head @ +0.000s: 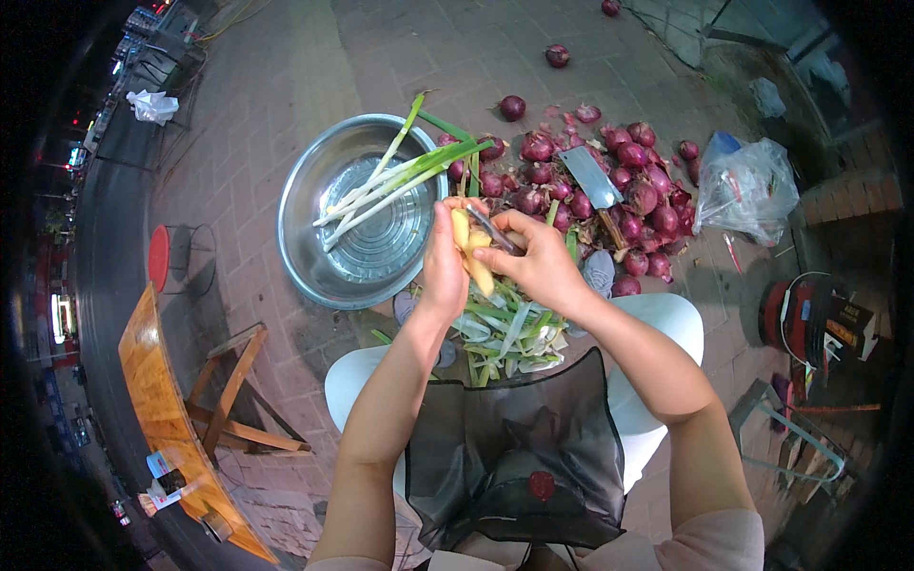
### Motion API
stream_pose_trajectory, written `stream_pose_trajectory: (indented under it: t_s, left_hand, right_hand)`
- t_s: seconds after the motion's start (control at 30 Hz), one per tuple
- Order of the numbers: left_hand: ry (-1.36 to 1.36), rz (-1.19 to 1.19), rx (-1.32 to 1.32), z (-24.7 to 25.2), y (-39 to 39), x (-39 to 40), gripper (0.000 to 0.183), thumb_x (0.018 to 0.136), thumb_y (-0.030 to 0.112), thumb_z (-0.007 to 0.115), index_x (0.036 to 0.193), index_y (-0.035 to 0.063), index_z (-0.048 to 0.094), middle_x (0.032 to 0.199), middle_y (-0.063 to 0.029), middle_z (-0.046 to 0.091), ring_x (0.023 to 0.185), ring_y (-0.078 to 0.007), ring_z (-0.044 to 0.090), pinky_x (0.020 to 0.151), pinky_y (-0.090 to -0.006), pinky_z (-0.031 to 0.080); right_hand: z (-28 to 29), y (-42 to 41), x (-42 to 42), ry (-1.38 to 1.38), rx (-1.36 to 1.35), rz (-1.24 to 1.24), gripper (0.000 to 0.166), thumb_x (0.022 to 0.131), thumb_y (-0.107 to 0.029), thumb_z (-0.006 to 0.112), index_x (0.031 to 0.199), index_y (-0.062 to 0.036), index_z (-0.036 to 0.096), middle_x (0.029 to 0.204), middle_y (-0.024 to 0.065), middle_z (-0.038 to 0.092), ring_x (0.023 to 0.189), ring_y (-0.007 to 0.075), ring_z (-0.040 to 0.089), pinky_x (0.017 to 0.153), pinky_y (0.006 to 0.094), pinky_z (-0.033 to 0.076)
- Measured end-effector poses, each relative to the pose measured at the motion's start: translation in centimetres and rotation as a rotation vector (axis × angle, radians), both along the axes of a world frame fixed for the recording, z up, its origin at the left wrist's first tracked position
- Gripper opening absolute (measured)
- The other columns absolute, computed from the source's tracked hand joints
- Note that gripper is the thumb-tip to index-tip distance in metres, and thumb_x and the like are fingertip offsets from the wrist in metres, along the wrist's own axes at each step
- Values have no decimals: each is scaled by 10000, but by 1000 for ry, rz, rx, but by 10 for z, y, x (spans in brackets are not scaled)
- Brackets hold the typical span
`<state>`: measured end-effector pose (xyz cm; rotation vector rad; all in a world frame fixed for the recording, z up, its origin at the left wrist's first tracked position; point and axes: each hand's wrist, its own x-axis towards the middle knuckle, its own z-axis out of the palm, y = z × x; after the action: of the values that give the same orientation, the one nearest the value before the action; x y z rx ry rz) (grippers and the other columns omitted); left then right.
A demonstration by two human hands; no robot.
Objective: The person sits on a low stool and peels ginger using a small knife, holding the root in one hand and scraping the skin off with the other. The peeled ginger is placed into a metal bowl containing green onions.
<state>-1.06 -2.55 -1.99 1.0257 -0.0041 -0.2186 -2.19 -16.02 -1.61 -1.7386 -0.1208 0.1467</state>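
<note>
A knobbly piece of peeled ginger root (480,260) is held in my left hand (448,268), its yellow flesh bare. My right hand (539,246) grips a slim dark-handled peeler or knife (494,230) against the ginger; its working end is hidden by my fingers. To the left of my hands, a wide steel basin (300,264) holds several trimmed green onions (389,187), their green tops leaning over its rim. Beneath my hands lies a heap of green onion trimmings (510,328) on the paving, between my shoes.
Many red onions (643,196) are piled at the front right, with a cleaver (591,176) lying on them. Beyond it sits a clear plastic bag (750,189). A wooden table (153,357) and a red stool (159,257) stand left; a red-and-black container (796,317) stands right.
</note>
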Motion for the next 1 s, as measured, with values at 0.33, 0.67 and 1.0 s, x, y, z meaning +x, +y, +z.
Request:
stream_pose_trajectory:
  t_s: [0.33,0.67,1.0]
  left_hand:
    - [112,-179,-123,-1,3,-9,322,993,270,347,1259,93,388,1198,-85,485,1126,-182,488,981,-365,380]
    - [71,-23,-9,22,8,-4,312,786,1,672,1072,21,548,938,-41,579,647,-61,494,550,-191,400]
    - [-13,17,127,16,9,-7,178,802,24,680,939,23,566,772,-13,570,580,-44,462,498,-185,364]
  right_hand:
    - [10,-7,-1,24,-43,-102,251,834,-222,627,974,-28,549,764,116,639,657,209,625,598,326,472]
    - [30,-31,4,-572,-520,98,109,825,-121,579,889,-62,514,751,126,600,673,327,606,537,425,468]
    - [26,-20,1,-716,-642,73,159,678,18,555,796,-60,480,650,91,535,619,278,603,504,381,475]
